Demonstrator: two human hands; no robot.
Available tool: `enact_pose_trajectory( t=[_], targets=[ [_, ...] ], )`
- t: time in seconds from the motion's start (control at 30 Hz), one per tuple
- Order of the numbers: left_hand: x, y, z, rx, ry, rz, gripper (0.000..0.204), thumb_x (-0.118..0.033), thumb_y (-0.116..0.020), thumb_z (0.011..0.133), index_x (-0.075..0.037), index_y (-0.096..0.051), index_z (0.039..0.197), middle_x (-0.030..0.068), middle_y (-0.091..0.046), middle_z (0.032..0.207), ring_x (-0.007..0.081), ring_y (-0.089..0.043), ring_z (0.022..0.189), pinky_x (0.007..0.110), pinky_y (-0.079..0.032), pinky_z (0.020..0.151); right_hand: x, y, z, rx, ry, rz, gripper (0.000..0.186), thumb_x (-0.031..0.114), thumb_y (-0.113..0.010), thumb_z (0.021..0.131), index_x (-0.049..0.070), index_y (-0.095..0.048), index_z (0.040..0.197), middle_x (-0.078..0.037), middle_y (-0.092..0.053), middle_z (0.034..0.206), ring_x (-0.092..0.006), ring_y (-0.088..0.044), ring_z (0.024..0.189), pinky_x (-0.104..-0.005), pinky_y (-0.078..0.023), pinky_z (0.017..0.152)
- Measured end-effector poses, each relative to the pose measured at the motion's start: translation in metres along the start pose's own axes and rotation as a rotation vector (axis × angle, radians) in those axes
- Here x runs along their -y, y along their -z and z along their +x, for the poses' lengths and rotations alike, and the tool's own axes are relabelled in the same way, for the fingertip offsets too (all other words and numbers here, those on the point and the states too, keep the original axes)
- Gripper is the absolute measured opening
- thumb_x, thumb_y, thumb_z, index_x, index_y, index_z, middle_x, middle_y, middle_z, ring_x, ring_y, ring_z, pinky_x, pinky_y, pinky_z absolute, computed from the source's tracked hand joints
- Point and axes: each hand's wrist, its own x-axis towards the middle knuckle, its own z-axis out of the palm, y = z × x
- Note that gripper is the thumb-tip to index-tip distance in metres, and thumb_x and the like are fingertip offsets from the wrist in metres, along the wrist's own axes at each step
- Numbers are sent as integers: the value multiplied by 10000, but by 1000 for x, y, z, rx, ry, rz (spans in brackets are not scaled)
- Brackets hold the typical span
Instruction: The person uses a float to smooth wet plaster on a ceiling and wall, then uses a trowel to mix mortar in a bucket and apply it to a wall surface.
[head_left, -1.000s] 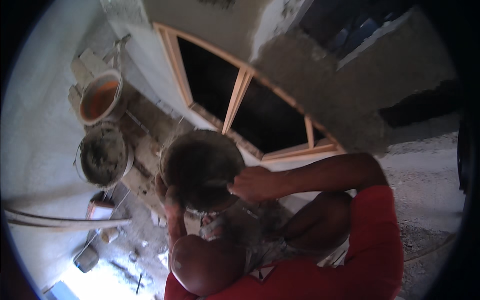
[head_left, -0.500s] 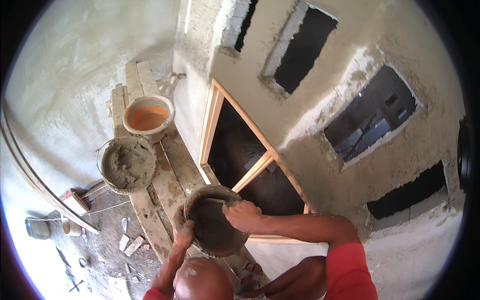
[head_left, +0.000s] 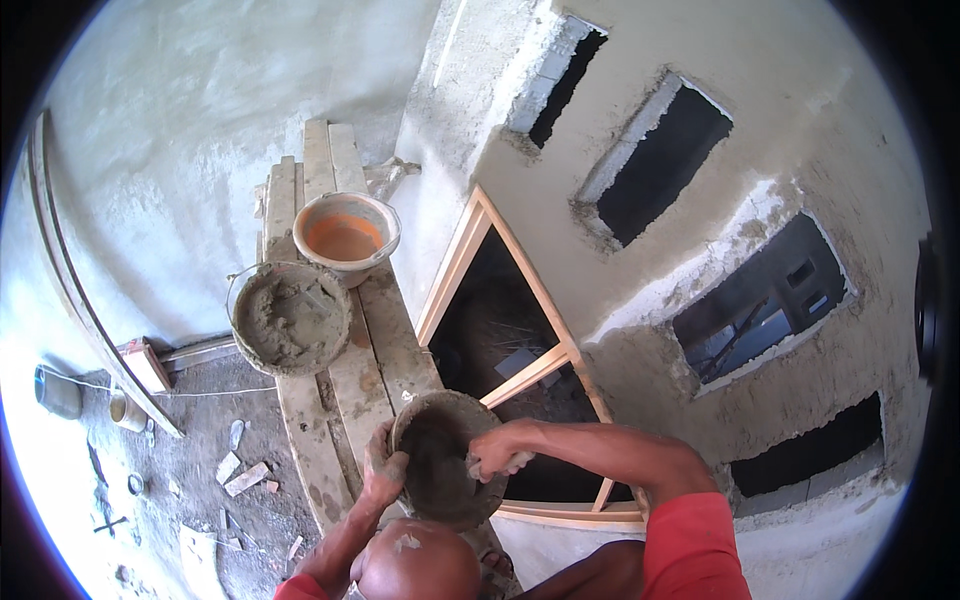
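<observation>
"What's biggest around you?"

"Wall (head_left: 790, 130), plastered, several ragged openings, to my right. Timber frame (head_left: 572, 352) set low in it. Planks (head_left: 388, 330) run away from me alongside."

"On the planks?"

"Bucket (head_left: 262, 362), full of grey mortar (head_left: 290, 315). Just beyond it, slightly right, a tub (head_left: 350, 265), orange inside."

"And the bowl?"

"Bowl (head_left: 450, 398) is close in front of me, at the near end of the planks, by the frame. Dark grey inside. Can't tell what takes its weight."

"Hands?"

"Left hand (head_left: 382, 468) part-closed on the bowl's left rim, holding it. Right hand (head_left: 495, 448) over the bowl's right side, fingers curled in. A pale bit (head_left: 520, 462) shows beneath; can't tell what it is, or whether I grip it."
</observation>
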Motion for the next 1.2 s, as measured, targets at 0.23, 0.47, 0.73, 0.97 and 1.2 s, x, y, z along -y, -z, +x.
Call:
enact_pose_trajectory(
  t=[0.23,0.47,0.73,0.97,1.2],
  targets=[
    [11,17,5,-2,64,-137,586,20,-434,687,54,-492,1269,129,-601,1161,199,-549,1104,306,-406,1000,-16,-32,8,-173,187,568,528,229,-582,866,150,-517,1384,-76,-596,715,-156,-565,582,-319,-499,539],
    [13,22,10,-41,41,-54,566,-11,-470,685,57,-514,1245,151,-606,1132,215,-545,1080,311,-407,979,10,-26,-39,-804,95,-317,345,143,-532,860,42,-605,1181,-229,-662,806,-339,-701,816,-450,-559,636],
    [27,27,7,-54,68,-18,556,-13,-480,678,49,-525,1229,140,-621,1061,207,-561,1017,315,-433,927,16,-67,-8,-692,242,-364,294,93,-509,845,-5,-594,1109,-213,-656,740,-359,-682,741,-469,-538,640],
    [22,20,6,-54,69,-85,566,5,-479,666,53,-531,1227,128,-631,1056,194,-570,1016,306,-434,933,18,-64,-25,-495,217,-283,334,63,-527,805,38,-610,1127,-214,-671,790,-385,-683,773,-508,-529,663],
    [32,25,11,-36,53,-37,554,3,-484,681,49,-529,1231,166,-622,1106,235,-570,1068,329,-420,967,6,-44,-23,-774,60,-403,357,83,-555,804,18,-600,1152,-210,-667,739,-352,-697,762,-463,-559,620]
  ],
)
